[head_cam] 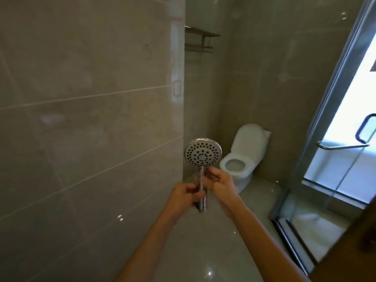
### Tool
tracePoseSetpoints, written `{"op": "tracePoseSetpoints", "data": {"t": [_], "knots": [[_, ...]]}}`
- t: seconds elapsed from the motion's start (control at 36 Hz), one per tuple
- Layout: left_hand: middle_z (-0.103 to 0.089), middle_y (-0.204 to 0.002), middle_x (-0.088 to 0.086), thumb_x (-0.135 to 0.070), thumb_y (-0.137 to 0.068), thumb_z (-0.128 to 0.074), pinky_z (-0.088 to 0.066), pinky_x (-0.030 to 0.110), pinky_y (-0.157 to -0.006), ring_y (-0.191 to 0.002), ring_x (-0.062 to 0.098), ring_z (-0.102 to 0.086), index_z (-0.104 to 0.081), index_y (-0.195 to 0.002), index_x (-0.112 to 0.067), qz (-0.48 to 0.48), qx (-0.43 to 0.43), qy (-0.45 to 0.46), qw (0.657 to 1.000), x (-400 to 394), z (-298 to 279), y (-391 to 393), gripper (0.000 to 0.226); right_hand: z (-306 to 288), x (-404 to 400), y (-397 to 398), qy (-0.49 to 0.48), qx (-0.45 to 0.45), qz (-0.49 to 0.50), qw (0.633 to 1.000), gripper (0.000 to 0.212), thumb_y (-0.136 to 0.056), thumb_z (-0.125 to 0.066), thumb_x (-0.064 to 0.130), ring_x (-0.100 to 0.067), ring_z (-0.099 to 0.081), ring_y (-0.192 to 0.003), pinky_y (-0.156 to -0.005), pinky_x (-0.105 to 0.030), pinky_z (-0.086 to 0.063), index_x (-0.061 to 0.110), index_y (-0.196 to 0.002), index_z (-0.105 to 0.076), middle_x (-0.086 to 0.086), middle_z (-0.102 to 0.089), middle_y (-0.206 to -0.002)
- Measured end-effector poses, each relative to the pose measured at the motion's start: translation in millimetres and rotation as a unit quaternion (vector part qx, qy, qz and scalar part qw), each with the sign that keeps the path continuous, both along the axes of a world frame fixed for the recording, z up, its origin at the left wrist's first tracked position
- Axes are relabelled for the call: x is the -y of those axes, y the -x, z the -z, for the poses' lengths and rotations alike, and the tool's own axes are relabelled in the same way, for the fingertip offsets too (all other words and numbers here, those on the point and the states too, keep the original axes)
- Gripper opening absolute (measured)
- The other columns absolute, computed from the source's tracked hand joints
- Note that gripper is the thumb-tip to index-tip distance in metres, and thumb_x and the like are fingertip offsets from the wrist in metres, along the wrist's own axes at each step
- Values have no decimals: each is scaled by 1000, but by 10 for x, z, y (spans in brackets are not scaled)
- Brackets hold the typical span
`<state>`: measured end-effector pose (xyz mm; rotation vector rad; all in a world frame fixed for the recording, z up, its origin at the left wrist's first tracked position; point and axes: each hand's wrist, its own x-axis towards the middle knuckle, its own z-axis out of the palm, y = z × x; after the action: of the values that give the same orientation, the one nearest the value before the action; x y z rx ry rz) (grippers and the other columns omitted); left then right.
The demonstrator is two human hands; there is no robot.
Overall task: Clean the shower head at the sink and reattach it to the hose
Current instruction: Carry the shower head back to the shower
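Shower head [203, 153]: held upright, handle vertical, no hose in view.
Left hand [184, 195] grips lower handle; right hand [218, 181] pinches handle just above.

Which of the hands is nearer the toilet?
Right. The right hand is just left of and below the toilet in the view; the left hand grips the shower head handle, farther left.

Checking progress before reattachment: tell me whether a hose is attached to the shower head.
No: the shower head handle's lower end sits bare below the left hand, with no hose.
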<state>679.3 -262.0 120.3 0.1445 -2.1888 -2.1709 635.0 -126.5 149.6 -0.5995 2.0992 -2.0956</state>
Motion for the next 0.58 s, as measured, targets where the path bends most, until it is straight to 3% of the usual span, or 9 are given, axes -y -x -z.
{"op": "tracePoseSetpoints", "data": {"t": [0.14,0.25,0.36,0.5,0.58], "knots": [[-70,-70,3,5,-86,-67,-57,40,-69,-68,21,-67,-73,-76,-14,45,12,-10,999,-363,21,477,22,53,-377,329,11,14,49,999,27,-90,-62,-4,-13,-70,-99,-88,-32,-56,16,-104,-72,3,-76,-96],[-70,-66,-1,5,-86,-66,-56,35,-66,-64,18,-67,-73,-72,-16,92,9,-5,996,-605,17,894,26,45,-645,604,21,9,97,995,24,-89,-60,-9,-10,-71,-94,-84,-29,-57,8,-102,-71,1,-76,-94],[-75,-74,1,4,-87,-65,-60,37,-66,-70,20,-72,-74,-80,-15,152,3,-10,988,-808,-9,1310,22,35,-889,904,15,5,142,990,20,-91,-60,-5,-20,-71,-101,-84,-33,-60,7,-103,-71,-12,-75,-102],[-75,-90,12,3,-89,-63,-61,40,-74,-82,25,-73,-72,-96,-4,196,0,-2,981,-993,23,1790,13,65,-1078,1269,11,0,184,983,20,-90,-62,-6,-12,-72,-93,-75,-23,-56,9,-98,-72,-2,-76,-94],[-75,-87,8,4,-89,-63,-61,42,-77,-81,24,-73,-71,-100,-2,224,3,13,975,-1068,50,2228,15,49,-1128,1545,12,-7,219,976,22,-89,-60,-10,-3,-69,-80,-68,-17,-53,10,-90,-71,5,-74,-81]]}}
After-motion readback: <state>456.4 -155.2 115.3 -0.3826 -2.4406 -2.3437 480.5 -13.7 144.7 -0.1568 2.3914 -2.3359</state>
